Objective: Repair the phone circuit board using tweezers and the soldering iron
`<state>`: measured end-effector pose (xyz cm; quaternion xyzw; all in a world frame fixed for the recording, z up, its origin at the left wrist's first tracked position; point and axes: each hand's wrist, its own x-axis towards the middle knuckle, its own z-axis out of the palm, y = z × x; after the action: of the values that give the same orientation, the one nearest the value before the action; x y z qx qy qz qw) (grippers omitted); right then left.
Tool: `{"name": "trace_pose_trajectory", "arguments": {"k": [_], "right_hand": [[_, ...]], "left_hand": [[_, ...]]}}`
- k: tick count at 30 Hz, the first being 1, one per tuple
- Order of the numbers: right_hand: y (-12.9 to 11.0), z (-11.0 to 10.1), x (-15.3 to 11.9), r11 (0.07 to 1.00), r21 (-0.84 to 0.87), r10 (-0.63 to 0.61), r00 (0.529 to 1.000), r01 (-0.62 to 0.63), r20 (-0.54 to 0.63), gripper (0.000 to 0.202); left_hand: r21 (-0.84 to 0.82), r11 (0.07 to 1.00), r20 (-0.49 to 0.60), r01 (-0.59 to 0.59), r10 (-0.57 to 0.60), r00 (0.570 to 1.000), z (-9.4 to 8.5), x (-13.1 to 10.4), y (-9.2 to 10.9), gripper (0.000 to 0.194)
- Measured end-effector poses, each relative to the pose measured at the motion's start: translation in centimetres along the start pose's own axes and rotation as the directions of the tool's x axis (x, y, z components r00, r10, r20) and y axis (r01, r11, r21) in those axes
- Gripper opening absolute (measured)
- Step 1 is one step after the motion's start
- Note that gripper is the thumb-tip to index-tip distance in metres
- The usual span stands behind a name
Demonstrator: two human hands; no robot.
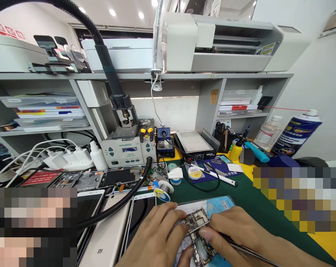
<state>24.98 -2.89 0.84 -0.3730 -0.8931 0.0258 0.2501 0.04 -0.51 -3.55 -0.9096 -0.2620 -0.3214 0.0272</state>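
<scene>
A phone circuit board (196,219) lies over a pale and blue mat at the front of the bench, with more board sections (197,256) below it. My left hand (163,231) grips its left side, fingers curled over the edge and thumb underneath. On the other side, my right hand (237,228) has its thumb and index finger at the board's right edge. Thin metal tweezers (247,251) run back under that palm; the fingers hide their tips. Part of the blue-and-white mat (219,204) shows behind the hands.
Left of my hands lie several phones, among them a gold phone (108,233). A solder spool (162,191) and a white pen-like tool (220,177) sit behind. Farther back are a hot-air station (126,152) and a heating plate (194,142). A black hose (123,202) crosses the phones.
</scene>
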Motion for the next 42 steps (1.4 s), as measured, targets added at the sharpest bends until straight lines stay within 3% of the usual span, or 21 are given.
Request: {"name": "trace_pose_trajectory", "arguments": {"k": [3,5,13,24,42], "right_hand": [[0.3,0.5,0.0,0.999,0.030,-0.022,0.999,0.024,-0.048,0.054],[0.1,0.3,0.0,1.000,0.014,-0.006,1.000,0.006,0.012,0.051],[-0.6,-0.9,0.1,1.000,-0.017,-0.002,0.998,0.003,0.063,0.051],[-0.2,-0.6,-0.1,0.999,-0.003,-0.040,0.997,0.040,0.059,0.034],[-0.6,-0.4,0.0,1.000,-0.013,0.021,0.999,-0.021,0.036,0.056]], "left_hand": [[0.010,1.000,0.001,-0.002,0.001,1.000,0.0,0.1,-0.1,0.020],[0.015,1.000,-0.012,-0.001,0.001,1.000,0.0,0.3,-0.1,0.021],[0.004,1.000,0.003,0.000,-0.001,1.000,-0.4,0.3,0.0,0.022],[-0.006,1.000,0.019,0.006,-0.006,1.000,-0.3,0.2,0.0,0.021],[-0.033,0.999,0.027,0.009,-0.008,1.000,-0.5,0.0,0.1,0.020]]}}
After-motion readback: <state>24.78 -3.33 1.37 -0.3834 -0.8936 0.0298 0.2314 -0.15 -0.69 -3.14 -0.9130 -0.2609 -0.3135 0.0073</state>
